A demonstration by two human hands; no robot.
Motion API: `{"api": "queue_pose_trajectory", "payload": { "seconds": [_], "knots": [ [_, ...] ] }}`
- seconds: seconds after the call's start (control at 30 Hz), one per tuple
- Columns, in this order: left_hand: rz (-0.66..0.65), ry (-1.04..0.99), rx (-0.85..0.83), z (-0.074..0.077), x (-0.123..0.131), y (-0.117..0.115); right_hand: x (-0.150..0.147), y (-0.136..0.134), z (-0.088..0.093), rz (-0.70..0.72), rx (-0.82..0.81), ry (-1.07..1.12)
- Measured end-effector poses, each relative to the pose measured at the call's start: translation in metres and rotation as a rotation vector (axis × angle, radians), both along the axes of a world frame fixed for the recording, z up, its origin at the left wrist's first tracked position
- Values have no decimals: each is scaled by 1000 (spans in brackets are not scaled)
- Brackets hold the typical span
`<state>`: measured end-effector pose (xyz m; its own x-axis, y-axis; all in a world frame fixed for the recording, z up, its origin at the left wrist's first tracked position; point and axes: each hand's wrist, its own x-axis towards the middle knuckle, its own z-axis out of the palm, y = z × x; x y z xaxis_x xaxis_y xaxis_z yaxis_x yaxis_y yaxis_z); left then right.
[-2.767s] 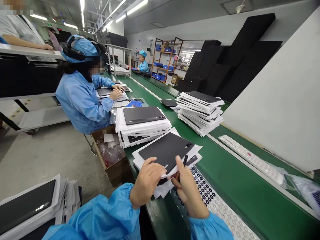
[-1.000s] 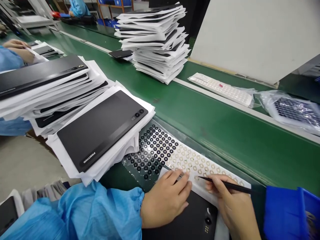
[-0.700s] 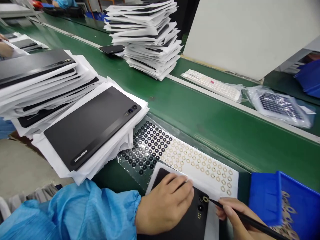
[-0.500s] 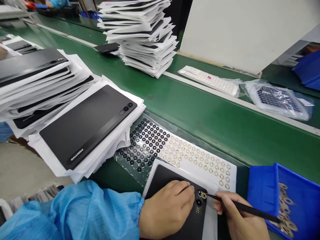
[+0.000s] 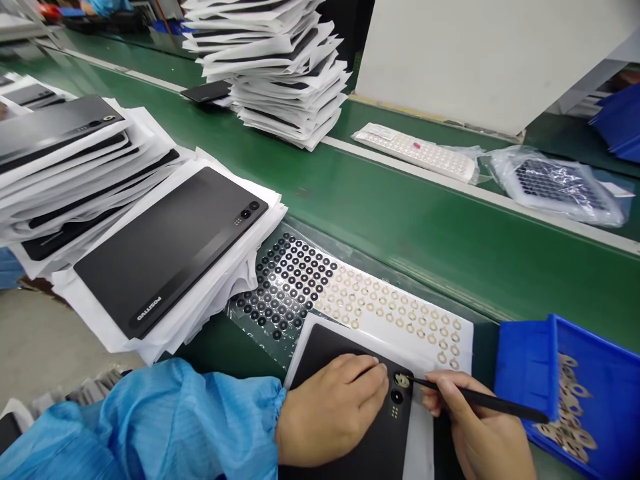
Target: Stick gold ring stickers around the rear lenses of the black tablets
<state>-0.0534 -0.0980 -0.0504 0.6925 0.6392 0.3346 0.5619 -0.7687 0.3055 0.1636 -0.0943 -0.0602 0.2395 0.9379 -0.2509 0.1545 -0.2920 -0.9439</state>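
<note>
My left hand point(image 5: 333, 408) lies flat, fingers together, on a dark tablet back cover point(image 5: 373, 440) that rests on a white sheet at the bottom of the view. My right hand point(image 5: 475, 437) pinches thin black tweezers point(image 5: 475, 399). Their tip touches a small gold ring point(image 5: 401, 380) seated on the cover's upper camera hole. Just beyond the cover lies a sticker sheet point(image 5: 350, 297) with rows of black and gold rings.
A blue bin point(image 5: 570, 387) with peeled liners stands at the right. Stacks of covers between white sheets point(image 5: 165, 250) sit to the left, another stack point(image 5: 280, 60) across the green belt point(image 5: 425, 227). Bagged ring sheets point(image 5: 555, 190) lie far right.
I have looked down from the stacks to a cover in front of me. My right hand carried the tweezers from the ring sheet to the cover's camera hole, where a gold ring now sits.
</note>
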Motion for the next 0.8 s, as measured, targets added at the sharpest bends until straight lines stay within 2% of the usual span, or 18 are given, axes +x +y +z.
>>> {"api": "queue_pose_trajectory", "payload": {
  "seconds": [0.2,0.5,0.63,0.8],
  "knots": [
    [5,2,8,-2,-1,0,-4,0,14,-55,80,72],
    [13,15,2,-3,0,-1,-1,-3,-2,-18,-1,-18],
    [17,7,5,-2,1,-1,2,-4,-4,-56,-14,3],
    [20,-1,-8,-1,1,-1,2,-4,-4,-12,-16,-15]
  ]
}}
